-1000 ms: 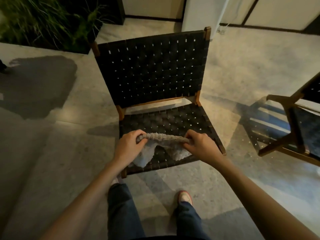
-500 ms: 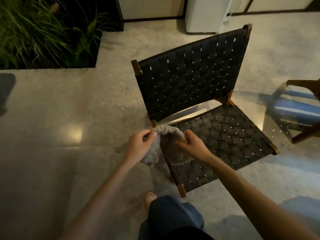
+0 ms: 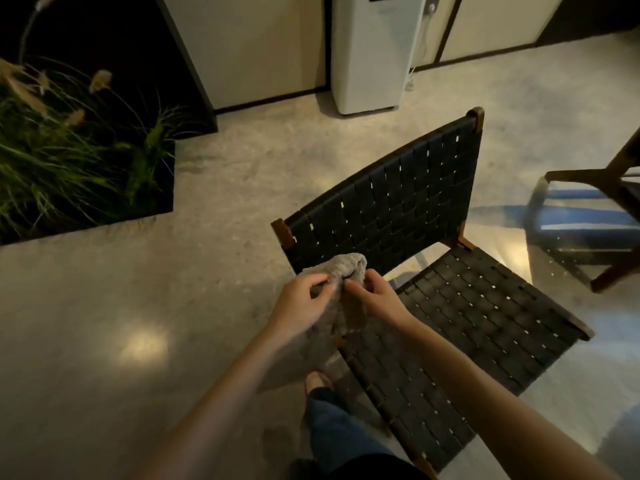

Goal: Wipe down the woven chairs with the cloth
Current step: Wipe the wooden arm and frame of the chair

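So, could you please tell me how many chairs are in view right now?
2. One woven chair stands right of centre, before the person, behind the cloth. A second chair is cut off at the right edge; more may lie outside the view.

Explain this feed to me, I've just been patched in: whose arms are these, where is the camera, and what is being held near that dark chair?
There is no machine here: those are a person's two bare arms. The single picture comes from a wide-angle camera worn on their head, looking forward and down, which is why the edges bend. The left hand and the right hand both grip a bunched grey cloth. It is raised in front of the woven chair, near the lower left corner of its backrest. The chair has dark straps on a wooden frame and stands on a polished floor. Part of a second chair shows at the right edge. Grassy plants are on the left, and a white appliance stands by the wall.
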The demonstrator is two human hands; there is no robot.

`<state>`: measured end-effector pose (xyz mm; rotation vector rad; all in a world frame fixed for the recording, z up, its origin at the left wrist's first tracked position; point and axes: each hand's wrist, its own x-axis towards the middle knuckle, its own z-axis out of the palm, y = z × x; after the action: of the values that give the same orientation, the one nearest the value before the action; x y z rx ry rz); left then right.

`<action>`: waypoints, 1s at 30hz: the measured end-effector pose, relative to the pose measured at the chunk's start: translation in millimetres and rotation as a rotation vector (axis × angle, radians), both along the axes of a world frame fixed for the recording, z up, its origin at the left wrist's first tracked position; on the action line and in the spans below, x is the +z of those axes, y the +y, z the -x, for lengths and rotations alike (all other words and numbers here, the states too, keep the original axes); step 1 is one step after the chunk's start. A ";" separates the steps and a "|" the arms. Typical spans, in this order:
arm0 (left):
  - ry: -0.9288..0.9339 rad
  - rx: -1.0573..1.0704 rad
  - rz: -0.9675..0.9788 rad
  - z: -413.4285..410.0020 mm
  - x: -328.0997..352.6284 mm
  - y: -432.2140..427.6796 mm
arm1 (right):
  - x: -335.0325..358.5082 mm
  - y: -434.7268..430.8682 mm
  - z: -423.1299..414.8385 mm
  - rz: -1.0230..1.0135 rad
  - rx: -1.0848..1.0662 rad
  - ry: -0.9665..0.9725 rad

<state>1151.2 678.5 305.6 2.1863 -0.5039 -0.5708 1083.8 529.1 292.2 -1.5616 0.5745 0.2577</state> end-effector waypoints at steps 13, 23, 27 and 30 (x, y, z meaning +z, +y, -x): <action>0.280 -0.541 0.087 -84.1 -16.2 -67.9 | -1.4 -24.7 -34.4 -0.030 -0.524 -0.001; 0.385 -1.011 0.057 -81.9 -54.9 -82.5 | -30.6 28.5 14.5 0.161 -0.981 0.106; 0.388 -1.058 -0.051 -76.5 -76.4 -72.1 | -46.3 60.3 43.1 0.222 -1.037 0.220; 0.364 -1.052 -0.125 -69.2 -99.2 -58.9 | -64.1 83.0 69.7 0.285 -1.057 0.313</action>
<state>1220.5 619.6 206.4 1.7180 -1.4386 -1.5358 1014.1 612.1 228.2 -1.2847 1.6409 -0.4112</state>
